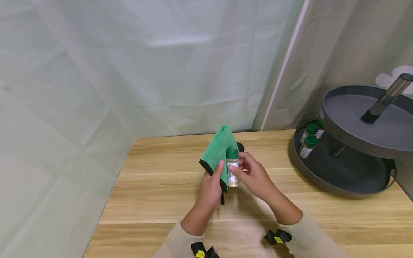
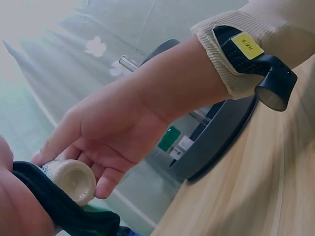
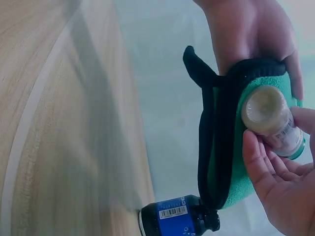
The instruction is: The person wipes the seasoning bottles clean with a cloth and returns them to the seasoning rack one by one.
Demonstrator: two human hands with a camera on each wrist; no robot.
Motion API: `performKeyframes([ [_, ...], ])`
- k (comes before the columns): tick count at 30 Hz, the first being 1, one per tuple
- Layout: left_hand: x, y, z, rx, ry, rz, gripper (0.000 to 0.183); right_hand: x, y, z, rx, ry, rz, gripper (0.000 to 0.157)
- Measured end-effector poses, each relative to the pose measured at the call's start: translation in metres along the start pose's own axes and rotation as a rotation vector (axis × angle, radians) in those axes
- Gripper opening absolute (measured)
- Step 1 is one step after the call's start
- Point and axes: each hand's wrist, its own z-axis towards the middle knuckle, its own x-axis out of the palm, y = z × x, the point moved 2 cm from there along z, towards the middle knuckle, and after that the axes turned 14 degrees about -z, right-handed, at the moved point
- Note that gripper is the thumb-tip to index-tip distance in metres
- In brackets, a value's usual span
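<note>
A folded green cloth (image 1: 217,147) with black edging is gripped by my left hand (image 1: 211,190), its thumb lying on the front. My right hand (image 1: 256,176) pinches a small clear spice jar (image 1: 233,180) with a green cap, a printed label and pale contents. The jar is upright against the cloth's right side, above the table. From the right wrist view, its round base (image 3: 263,110) faces the camera, and thumb and fingers hold its sides. Behind the cloth stands a dark bottle (image 3: 172,216) with a blue label, mostly hidden in the head view.
At the right stands a two-tier dark grey round rack (image 1: 342,186) with a metal post (image 1: 387,96). Several green-capped jars (image 1: 308,146) sit on its lower tier. Pale curtains (image 1: 180,71) hang behind the wooden table (image 1: 155,200).
</note>
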Motion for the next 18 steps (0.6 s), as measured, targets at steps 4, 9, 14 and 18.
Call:
performKeyframes([
  [4, 0.002, 0.002, -0.002, -0.021, 0.009, 0.083, 0.067, -0.002, -0.003, 0.003, 0.057, -0.011, 0.077, 0.052],
  [9, 0.006, 0.006, -0.003, -0.03, 0.071, 0.119, 0.064, -0.005, -0.009, 0.008, 0.093, -0.051, 0.172, 0.045],
  [14, 0.008, 0.009, -0.002, -0.029, 0.132, 0.101, 0.061, -0.007, -0.012, 0.01, 0.127, -0.08, 0.218, 0.05],
  [18, 0.007, 0.01, -0.002, -0.031, 0.135, 0.075, 0.063, -0.006, -0.009, 0.009, 0.118, -0.061, 0.175, 0.058],
])
